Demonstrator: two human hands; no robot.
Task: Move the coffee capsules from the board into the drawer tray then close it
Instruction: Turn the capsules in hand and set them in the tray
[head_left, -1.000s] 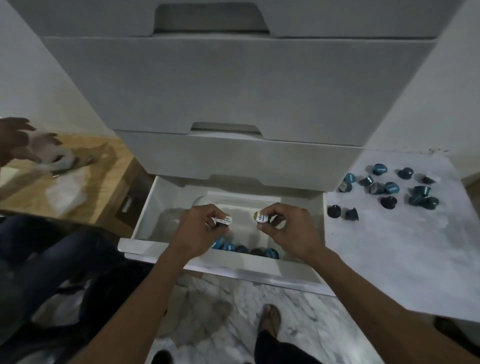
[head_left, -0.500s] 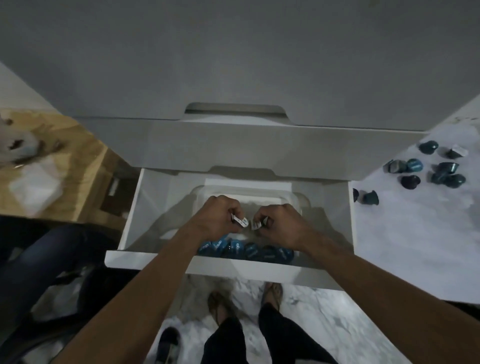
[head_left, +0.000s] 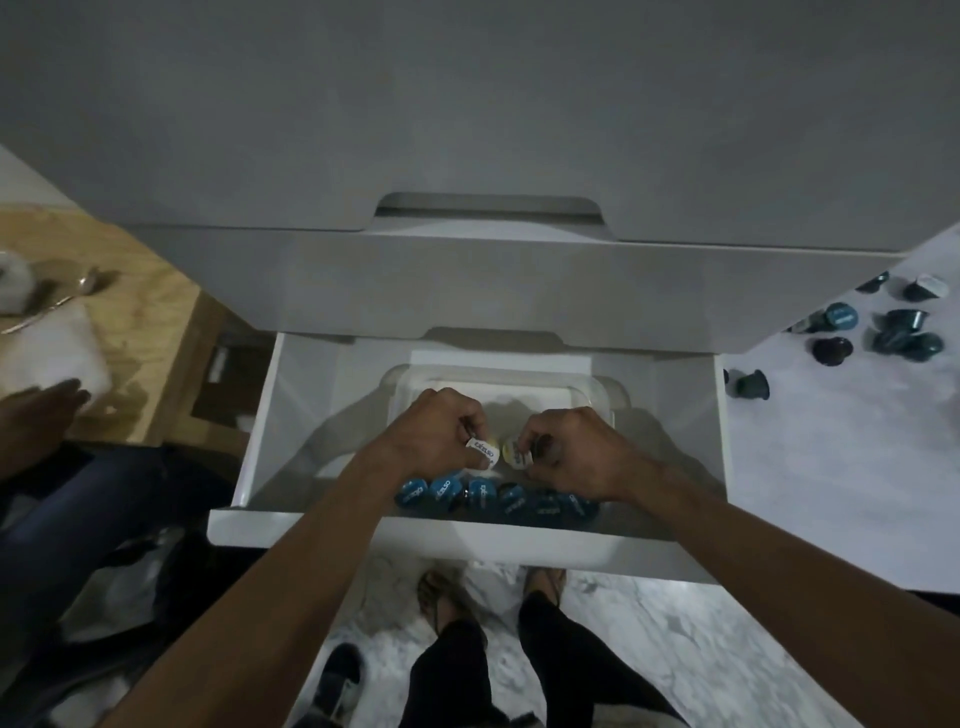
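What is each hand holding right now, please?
Left hand: closed on a white-lidded capsule.
Right hand: closed on a cream-lidded capsule.

drawer: white, lowest of the stack, pulled open | tray: clear plastic, inside drawer | blue capsules: row along tray's near edge, printed lids up | white-lidded capsules: two, held over tray, just beside each other | board: pale marbled, right of drawer | loose capsules: dark teal, scattered on board, some tipped
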